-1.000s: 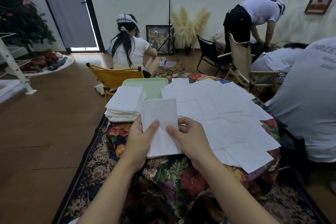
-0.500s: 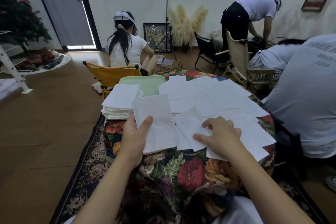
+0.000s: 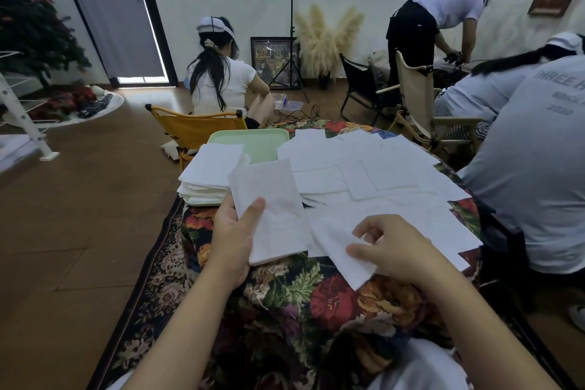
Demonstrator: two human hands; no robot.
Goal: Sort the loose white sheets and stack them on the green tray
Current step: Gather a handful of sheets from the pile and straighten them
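Note:
My left hand point(image 3: 232, 242) grips a small bundle of white sheets point(image 3: 269, 199), thumb on top, held up over the near left of the floral table. My right hand point(image 3: 392, 247) pinches the near corner of one loose sheet point(image 3: 342, 247) and lifts it off the spread. Several more loose white sheets point(image 3: 380, 174) cover the middle and right of the table. At the far left stands the green tray point(image 3: 262, 144), and a stack of sorted sheets point(image 3: 209, 174) fills its near end.
The table wears a floral cloth point(image 3: 316, 301) over a patterned rug. A person in a grey shirt point(image 3: 531, 161) sits close at the right edge. A yellow chair point(image 3: 193, 127) with a seated person stands just beyond the tray. Wooden floor lies to the left.
My right hand left the bundle, reached right onto the spread, and now pulls one loose sheet toward me. My left hand keeps holding the bundle.

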